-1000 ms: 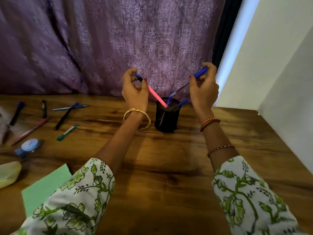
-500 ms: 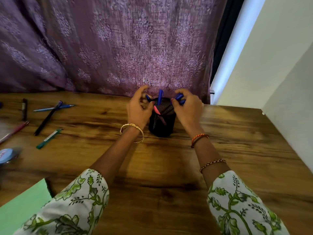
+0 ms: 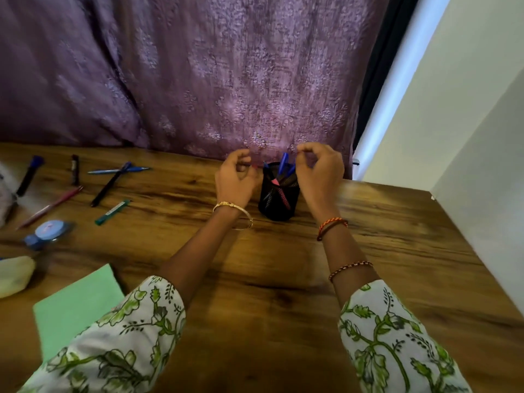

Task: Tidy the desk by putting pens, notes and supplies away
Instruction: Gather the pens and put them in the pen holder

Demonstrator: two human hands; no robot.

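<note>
A black mesh pen holder (image 3: 279,198) stands at the back of the wooden desk (image 3: 283,279). Blue pens (image 3: 283,163) and a pink pen (image 3: 275,181) stick up inside it. My left hand (image 3: 235,180) hovers just left of the holder, fingers curled apart and holding nothing. My right hand (image 3: 320,171) hovers just right of the holder, fingers also apart and empty. Loose pens lie on the desk at far left: a black pen (image 3: 110,184), a light blue pen (image 3: 119,170), a green pen (image 3: 112,211), a pink-red pen (image 3: 51,207).
A green notebook (image 3: 76,307) lies at front left. A blue correction tape (image 3: 48,231) and a pale yellow object (image 3: 14,275) sit at the left edge. A black marker (image 3: 28,177) and a short dark stick (image 3: 75,169) lie further back. A purple curtain (image 3: 198,75) hangs behind; a white wall (image 3: 467,137) borders the right.
Both hands lowered the pink and blue pens into the holder, let them go, and have drawn slightly apart from its rim.
</note>
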